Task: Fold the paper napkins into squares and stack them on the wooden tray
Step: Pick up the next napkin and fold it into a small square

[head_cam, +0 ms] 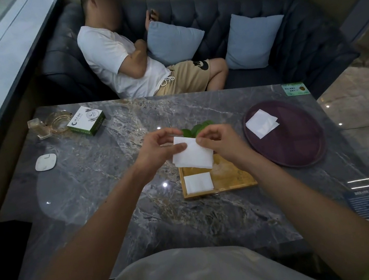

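Both hands hold a white paper napkin in the air above the wooden tray. My left hand pinches its upper left edge, and my right hand pinches its upper right edge. The napkin hangs folded into a rough rectangle, tilted down to the right. One folded white square napkin lies in the tray's near left corner. On the round purple tray to the right lie unfolded white napkins.
A small green plant stands just behind my hands. At the table's far left sit a green and white box, a glass ashtray and a white coaster. A person lies on the dark sofa beyond the marble table.
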The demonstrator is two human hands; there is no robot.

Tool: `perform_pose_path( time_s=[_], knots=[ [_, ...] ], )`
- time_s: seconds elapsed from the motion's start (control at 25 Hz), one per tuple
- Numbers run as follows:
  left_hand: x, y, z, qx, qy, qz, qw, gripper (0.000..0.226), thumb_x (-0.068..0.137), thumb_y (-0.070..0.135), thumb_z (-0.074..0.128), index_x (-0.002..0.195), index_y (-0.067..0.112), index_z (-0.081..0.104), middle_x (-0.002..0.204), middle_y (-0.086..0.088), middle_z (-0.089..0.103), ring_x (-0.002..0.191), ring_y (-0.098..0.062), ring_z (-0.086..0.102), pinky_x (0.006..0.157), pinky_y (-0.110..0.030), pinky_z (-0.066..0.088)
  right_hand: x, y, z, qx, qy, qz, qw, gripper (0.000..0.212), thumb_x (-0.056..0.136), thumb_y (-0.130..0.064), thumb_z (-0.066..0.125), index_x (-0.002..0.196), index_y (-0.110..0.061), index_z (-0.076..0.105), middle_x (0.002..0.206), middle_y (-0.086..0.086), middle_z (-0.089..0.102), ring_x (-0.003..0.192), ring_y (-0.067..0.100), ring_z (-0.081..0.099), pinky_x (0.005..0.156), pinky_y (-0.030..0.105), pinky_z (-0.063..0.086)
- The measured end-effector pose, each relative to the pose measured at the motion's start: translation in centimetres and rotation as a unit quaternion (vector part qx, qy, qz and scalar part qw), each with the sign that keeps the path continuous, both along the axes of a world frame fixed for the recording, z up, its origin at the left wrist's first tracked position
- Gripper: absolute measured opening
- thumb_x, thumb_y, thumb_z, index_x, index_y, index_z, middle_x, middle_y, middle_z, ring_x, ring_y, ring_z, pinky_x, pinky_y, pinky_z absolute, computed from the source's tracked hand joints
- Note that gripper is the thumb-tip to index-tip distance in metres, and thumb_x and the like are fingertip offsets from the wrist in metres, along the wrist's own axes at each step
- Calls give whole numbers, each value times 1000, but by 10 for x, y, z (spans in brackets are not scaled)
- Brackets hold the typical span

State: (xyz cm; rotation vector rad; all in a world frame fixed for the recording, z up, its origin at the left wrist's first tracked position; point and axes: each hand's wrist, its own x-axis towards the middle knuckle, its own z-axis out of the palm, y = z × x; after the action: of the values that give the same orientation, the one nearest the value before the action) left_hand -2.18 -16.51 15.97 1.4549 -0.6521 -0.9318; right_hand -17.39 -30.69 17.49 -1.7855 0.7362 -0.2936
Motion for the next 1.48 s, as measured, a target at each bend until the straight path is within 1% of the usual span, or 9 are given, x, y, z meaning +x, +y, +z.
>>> perform_pose_path(
  time_s=[0.12,0.28,0.48,0.72,1.0,1.12,1.2,1.36,1.48],
  knots=[
    [-1,1,-1,10,0,-28,1000,23,85,20,73,104,7,72,100,-17,74,83,-20,71,67,-32,58,1,1,-2,-22,-12,13,1000,4,84,-22,72,82,-25,73,81,-11,72,80,4,66,76,35,53],
    [-2,0,-3,19,-15,-38,999,24,89,19,68,102,-1,73,95,-21,73,78,-19,70,62,-26,56,3,2,-1,-40,-18,16,999,5,83,-23,73,80,-27,72,86,-8,72,87,10,67,82,41,54],
    [-2,3,-4,-4,10,-27,1000,13,89,12,67,97,3,74,82,-6,77,75,-15,73,59,-25,57,1,2,1,-36,-10,5,999,3,84,-21,73,82,-24,73,89,-5,72,86,10,66,82,39,54],
    [0,5,-8,-27,28,-18,999,8,88,7,68,92,7,75,82,-7,78,77,-19,74,62,-27,59,-3,1,1,3,-12,-44,999,5,84,-19,73,88,-16,73,91,-4,71,79,2,63,73,26,52],
    [6,5,-9,-43,27,3,999,8,87,14,69,85,16,76,80,-7,77,72,-19,73,61,-30,60,-3,6,-7,113,-28,-42,992,13,87,-19,70,98,-13,67,94,4,73,85,17,70,64,32,59],
    [8,7,-11,-24,83,-22,996,9,86,15,70,88,19,78,88,-5,78,81,-18,74,64,-26,59,-2,5,-8,117,-44,-55,991,6,88,-17,69,93,-13,67,86,3,73,80,19,69,61,32,57],
    [9,10,-16,0,106,-57,993,11,86,11,69,90,17,77,90,-4,78,83,-16,74,65,-23,58,1,5,-9,119,-50,-61,990,6,89,-18,68,94,-15,68,89,3,74,83,21,70,64,35,58],
    [13,14,-24,9,111,-24,993,9,86,8,69,93,10,74,86,-4,78,78,-15,74,64,-22,58,6,10,-12,145,-28,-51,988,27,86,-19,72,111,-13,65,102,6,74,89,21,73,65,35,60],
    [17,16,-28,16,101,-2,995,14,85,10,70,99,7,72,86,-4,78,77,-15,74,63,-24,59,8,12,-17,154,2,-39,987,38,85,-11,73,120,-7,61,102,11,73,78,21,73,61,29,57]
  ],
)
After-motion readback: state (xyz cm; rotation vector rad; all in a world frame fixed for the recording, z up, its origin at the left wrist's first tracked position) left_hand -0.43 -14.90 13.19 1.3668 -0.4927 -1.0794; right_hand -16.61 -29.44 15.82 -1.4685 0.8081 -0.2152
